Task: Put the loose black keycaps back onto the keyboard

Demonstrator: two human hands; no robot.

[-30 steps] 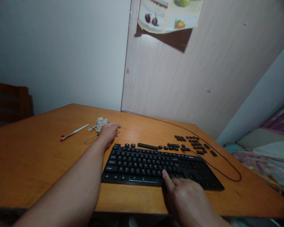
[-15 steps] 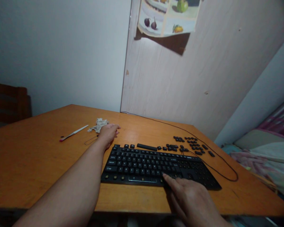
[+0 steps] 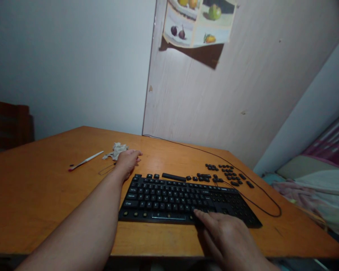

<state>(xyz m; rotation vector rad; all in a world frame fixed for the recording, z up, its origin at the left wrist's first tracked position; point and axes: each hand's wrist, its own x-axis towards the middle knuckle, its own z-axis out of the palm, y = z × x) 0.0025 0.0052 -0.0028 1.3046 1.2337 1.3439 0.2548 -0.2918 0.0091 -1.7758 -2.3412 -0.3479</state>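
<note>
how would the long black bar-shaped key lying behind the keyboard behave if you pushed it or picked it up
The long black bar-shaped key would probably feel light, being slim and loose from the black rectangular keyboard. It is likely stiff, since it lies straight. Its long, flat-looking shape suggests sliding rather than rolling when pushed.

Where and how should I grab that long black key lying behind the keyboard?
Probably pinch the long black key across its narrow width, near the middle, from above: it lies lengthwise close behind the keyboard, crowding its near side, while tabletop shows beyond its far side.
</note>
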